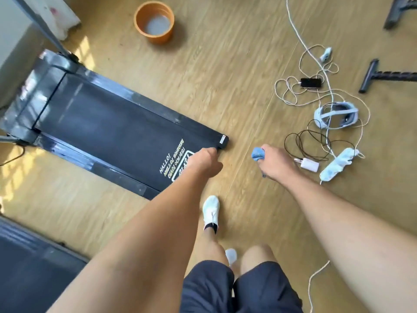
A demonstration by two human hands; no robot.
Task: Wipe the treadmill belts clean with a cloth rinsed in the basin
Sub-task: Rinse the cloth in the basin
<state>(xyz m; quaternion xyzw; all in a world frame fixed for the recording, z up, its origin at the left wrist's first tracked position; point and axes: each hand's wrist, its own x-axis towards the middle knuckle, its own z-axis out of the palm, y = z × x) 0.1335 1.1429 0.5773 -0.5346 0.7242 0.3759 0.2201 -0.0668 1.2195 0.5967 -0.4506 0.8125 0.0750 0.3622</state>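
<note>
Cloth (258,153): blue, bunched up, gripped in the right hand (274,163). Fingers are clenched round it, and a wad is seen sticking out at the front of the fist. Hand and cloth are held above the wood floor (225,75), just right of the treadmill's rear end and clear of the belt (108,129).

Left hand (206,161): seen from the back, over the rear corner of the belt near the printed lettering. Its fingers are hidden, so it cannot be told whether they are curled or loose, or whether the belt is touched. Nothing is seen held.

Basin (163,37): orange, upright on the floor, well apart from both hands, beyond the treadmill's right side. Cloudy water is seen in it.

A second treadmill (33,267) is partly seen at lower left. A headset (336,115), power strip (338,164), white charger (310,164) and tangled cables are spread on the floor to the right.
</note>
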